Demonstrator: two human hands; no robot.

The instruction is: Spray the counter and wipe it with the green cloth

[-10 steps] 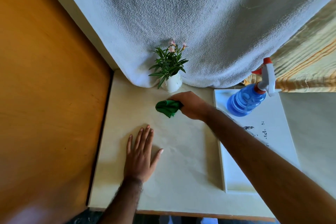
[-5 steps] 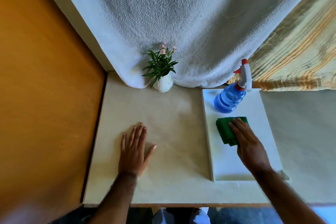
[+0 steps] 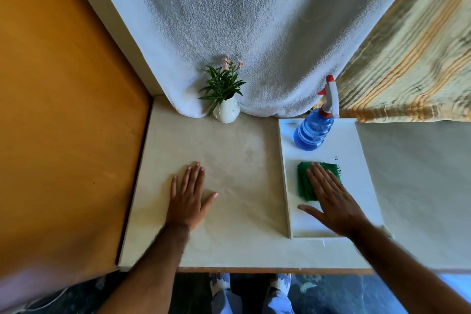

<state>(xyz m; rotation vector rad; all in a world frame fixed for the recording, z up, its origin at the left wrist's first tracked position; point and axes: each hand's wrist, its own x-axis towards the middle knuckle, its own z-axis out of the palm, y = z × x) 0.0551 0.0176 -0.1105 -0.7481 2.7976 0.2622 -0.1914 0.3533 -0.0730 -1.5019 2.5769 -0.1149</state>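
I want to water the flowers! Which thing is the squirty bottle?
Find the white tray on the right side of the counter. At its far end stands the spray bottle, beyond the green cloth. It is the only clear blue thing, with a white and red trigger top.

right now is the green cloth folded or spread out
Folded. The green cloth lies as a compact pad with stacked layer edges along its left side, on the white tray, under the flat right hand.
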